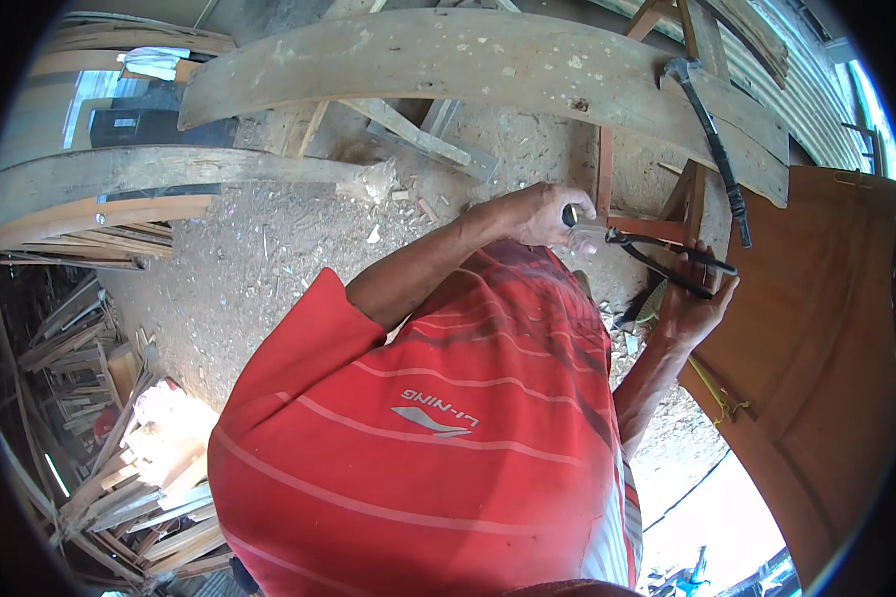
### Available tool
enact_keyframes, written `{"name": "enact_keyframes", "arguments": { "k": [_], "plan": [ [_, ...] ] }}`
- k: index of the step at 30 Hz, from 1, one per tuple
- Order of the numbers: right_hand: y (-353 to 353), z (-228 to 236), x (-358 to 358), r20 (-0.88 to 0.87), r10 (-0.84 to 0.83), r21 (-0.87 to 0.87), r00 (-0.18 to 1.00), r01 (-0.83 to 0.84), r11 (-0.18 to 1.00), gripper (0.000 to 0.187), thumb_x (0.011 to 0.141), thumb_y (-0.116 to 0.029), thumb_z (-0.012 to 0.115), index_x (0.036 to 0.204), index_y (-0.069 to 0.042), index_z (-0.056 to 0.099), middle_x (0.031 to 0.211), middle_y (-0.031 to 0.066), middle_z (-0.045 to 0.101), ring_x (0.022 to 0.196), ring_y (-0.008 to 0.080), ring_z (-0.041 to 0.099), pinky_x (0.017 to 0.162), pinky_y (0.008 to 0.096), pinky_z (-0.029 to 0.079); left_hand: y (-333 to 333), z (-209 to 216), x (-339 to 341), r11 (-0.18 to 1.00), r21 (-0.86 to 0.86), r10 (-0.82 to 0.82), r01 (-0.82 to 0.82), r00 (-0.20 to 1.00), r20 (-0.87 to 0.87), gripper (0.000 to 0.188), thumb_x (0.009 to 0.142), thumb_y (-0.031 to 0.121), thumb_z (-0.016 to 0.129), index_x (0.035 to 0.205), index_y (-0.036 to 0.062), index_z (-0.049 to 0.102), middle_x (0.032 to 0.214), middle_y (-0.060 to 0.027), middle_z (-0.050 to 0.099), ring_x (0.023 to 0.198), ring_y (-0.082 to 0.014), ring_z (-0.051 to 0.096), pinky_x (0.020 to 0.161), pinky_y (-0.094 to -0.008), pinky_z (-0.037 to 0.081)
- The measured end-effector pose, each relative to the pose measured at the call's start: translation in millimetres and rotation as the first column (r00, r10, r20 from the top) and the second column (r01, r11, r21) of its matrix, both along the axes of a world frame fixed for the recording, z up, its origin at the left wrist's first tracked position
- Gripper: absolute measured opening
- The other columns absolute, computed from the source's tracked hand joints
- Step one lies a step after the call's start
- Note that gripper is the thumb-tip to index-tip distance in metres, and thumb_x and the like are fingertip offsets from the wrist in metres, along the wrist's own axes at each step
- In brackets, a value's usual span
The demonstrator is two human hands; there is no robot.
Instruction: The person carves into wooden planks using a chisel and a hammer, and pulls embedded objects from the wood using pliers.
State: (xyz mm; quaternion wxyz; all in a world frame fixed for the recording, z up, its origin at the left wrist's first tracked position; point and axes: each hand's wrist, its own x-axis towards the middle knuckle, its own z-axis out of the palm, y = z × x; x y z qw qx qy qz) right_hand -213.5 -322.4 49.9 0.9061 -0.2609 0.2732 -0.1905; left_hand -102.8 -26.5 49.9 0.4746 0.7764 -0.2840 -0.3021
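My left hand (pixel 548 215) is closed round a small object (pixel 569 215) with a dark round end; the fingers hide most of it, and its kind I cannot make out. My right hand (pixel 695 298) grips the black handles of a pair of pincers (pixel 657 261). The jaws of the pincers meet the left hand's fingertips, at or beside the held object; whether they bite on it is too small to tell. Both hands are in front of my red shirt, below the wooden bench plank. A hammer (pixel 712 139) with a dark handle lies across that plank, just above my right hand.
The long, worn bench plank (pixel 418 58) spans the far side on wooden supports. A brown wooden panel (pixel 816 328) stands close on the right. Another plank (pixel 169 171) juts in from the left. Scrap wood (pixel 119 488) is heaped at lower left. Chips litter the ground (pixel 269 229).
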Motion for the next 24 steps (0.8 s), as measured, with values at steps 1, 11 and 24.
{"name": "enact_keyframes", "arguments": {
  "k": [1,11,24],
  "plan": [
    [5.2,-0.5,0.5,-0.021,-0.005,0.015,1.0,0.005,1.0,0.069,0.103,-0.054,0.054,0.13,0.01,0.055,0.13,0.0258,0.06,0.127,0.0391,0.056,0.1,0.0482,0.052,7.8,-5.0,2.2,1.0,0.0,0.0,0.0,1.0,0.01,0.059,0.082,0.043,0.086,0.121,0.0026,0.067,0.103,-0.0134,0.072,0.096,-0.0252,0.069,0.086,-0.0375,0.055],
    [86.7,26.0,99.7,0.204,-0.238,0.157,0.95,0.208,0.965,0.075,0.105,-0.056,0.043,0.145,0.008,0.044,0.146,0.0235,0.051,0.147,0.0399,0.039,0.106,0.0476,0.043,151.7,16.9,44.9,0.826,0.029,0.525,-0.562,0.789,0.319,0.05,0.085,0.021,0.078,0.13,0.0052,0.063,0.105,-0.0124,0.072,0.096,-0.0246,0.07,0.087,-0.0377,0.055],
    [155.4,-45.5,70.9,0.037,-0.072,0.091,0.997,0.068,0.994,0.06,0.105,-0.051,0.051,0.125,0.005,0.061,0.13,0.0249,0.065,0.119,0.0386,0.064,0.106,0.0499,0.053,283.0,5.6,87.0,0.615,0.293,0.472,-0.732,0.639,0.607,0.065,0.092,0.019,0.067,0.15,0.0003,0.045,0.155,-0.0241,0.044,0.14,-0.0397,0.047,0.114,-0.0429,0.041]
  ]
}}
